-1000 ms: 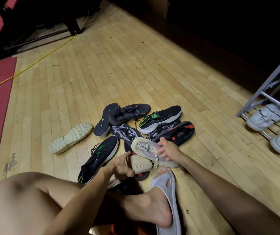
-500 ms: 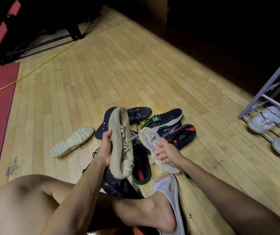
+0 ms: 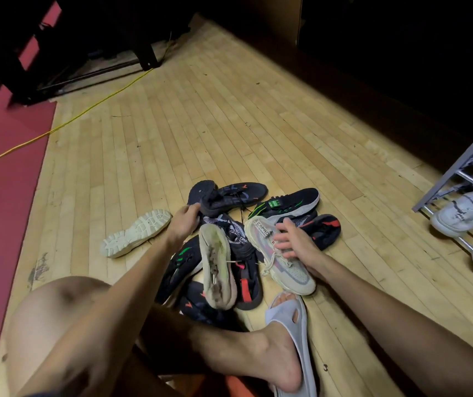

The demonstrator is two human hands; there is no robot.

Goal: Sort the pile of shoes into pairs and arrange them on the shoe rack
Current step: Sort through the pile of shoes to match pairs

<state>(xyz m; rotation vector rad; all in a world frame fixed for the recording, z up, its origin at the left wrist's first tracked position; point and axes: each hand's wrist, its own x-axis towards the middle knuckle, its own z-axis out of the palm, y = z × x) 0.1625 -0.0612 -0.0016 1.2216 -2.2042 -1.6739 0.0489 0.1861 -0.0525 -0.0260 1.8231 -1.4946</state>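
Left hand (image 3: pixel 185 222) reaching forward into the pile, fingers curled onto the heel of a dark grey sneaker (image 3: pixel 229 197) at the far side; whether truly gripping or only touching, cannot tell. Just behind that wrist, a cream knit shoe (image 3: pixel 217 270) lying sole up across the dark shoes, soiled tread showing, not held by either hand. Right hand (image 3: pixel 292 242) resting on the matching cream knit sneaker (image 3: pixel 275 253), fingers spread and fairly straight over its laces, thumb side under the collar, more a steadying touch than a clench. Just beyond the right hand, a black sneaker with green accents (image 3: pixel 289 203); to its right, a black shoe with red markings (image 3: pixel 325 229). Under the left forearm, a second black and green sneaker (image 3: pixel 182 262). Well off to the left of the left hand, a pale lug-soled shoe (image 3: pixel 135 233) alone, sole up, on the wooden floor (image 3: pixel 229 124). Far to the right of the right hand, the shoe rack (image 3: pixel 458 179) with a pair of white sneakers (image 3: pixel 464 213) on its lowest rails. Near the right forearm, a foot in a grey slide (image 3: pixel 292 313). Yellow cable (image 3: pixel 86 116) far beyond the left hand
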